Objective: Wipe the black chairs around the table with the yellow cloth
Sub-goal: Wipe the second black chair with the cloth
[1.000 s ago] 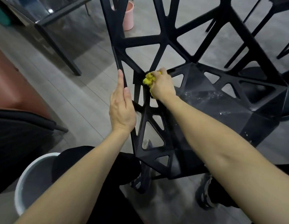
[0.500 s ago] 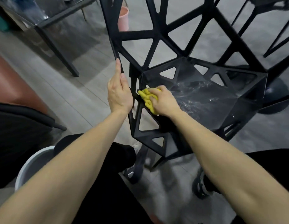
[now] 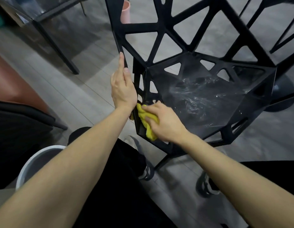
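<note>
The black lattice-backed plastic chair (image 3: 200, 96) blocks everything from ten to two o'clock, leaving only triangular gaps between its struts. Open grey plank floor (image 3: 73, 89) lies at nine o'clock. A white round bucket (image 3: 36, 163) crowds seven o'clock.

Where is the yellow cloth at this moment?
In the head view, the yellow cloth is near the centre, under the right hand, pressed on the near left edge of the black chair seat, just beside the left hand.
</note>
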`<state>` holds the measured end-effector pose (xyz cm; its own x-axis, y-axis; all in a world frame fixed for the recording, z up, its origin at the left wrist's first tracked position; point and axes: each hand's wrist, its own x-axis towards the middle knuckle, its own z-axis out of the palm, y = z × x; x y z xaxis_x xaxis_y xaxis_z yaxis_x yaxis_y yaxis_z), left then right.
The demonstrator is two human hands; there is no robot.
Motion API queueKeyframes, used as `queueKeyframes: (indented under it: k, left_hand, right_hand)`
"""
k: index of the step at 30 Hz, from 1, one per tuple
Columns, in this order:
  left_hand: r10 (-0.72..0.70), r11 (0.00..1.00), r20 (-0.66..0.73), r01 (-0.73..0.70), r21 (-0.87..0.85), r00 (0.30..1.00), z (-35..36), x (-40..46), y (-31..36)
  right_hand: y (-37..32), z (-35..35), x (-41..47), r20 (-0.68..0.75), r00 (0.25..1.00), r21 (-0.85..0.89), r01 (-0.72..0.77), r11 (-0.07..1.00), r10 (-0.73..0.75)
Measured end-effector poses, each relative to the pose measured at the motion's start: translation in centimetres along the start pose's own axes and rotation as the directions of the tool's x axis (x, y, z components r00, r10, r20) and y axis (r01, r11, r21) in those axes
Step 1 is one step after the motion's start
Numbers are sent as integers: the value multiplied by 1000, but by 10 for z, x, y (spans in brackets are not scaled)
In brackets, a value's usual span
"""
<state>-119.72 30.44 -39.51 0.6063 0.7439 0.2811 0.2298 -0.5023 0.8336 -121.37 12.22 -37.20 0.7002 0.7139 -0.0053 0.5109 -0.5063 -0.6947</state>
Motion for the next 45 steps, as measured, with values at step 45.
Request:
queueKeyframes:
  k: [45]
  left_hand:
    - [-94, 970, 283, 152, -190, 954, -12, -33, 5]
  right_hand:
    - [49, 21, -89, -182, 976, -170, 92, 981, -123]
